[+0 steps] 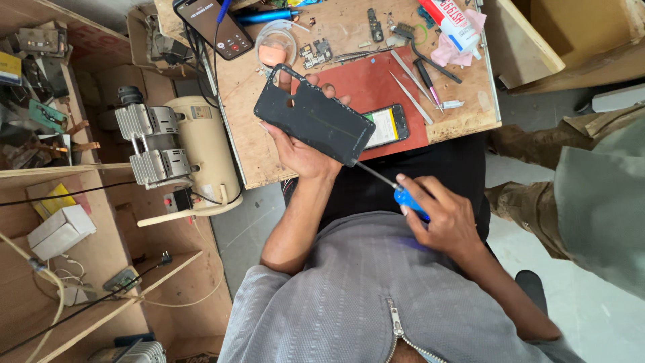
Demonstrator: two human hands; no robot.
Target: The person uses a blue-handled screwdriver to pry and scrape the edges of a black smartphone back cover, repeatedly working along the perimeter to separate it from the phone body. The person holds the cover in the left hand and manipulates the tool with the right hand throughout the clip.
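Observation:
My left hand (300, 151) holds a black phone back cover (312, 115) tilted above the front edge of the wooden workbench (262, 154). My right hand (445, 218) grips a blue-handled screwdriver (408, 199); its thin metal shaft reaches up to the cover's lower right corner. Under the cover, on a red mat (376, 87), lies an opened phone body (388, 126) with a pale battery showing.
On the bench lie tweezers (411, 97), small circuit boards (316, 52), a lit phone (215, 27), a glue tube (449, 20) and pink cloth. A cream air compressor (176, 144) stands left of the bench. Another person's legs (571, 175) are at right.

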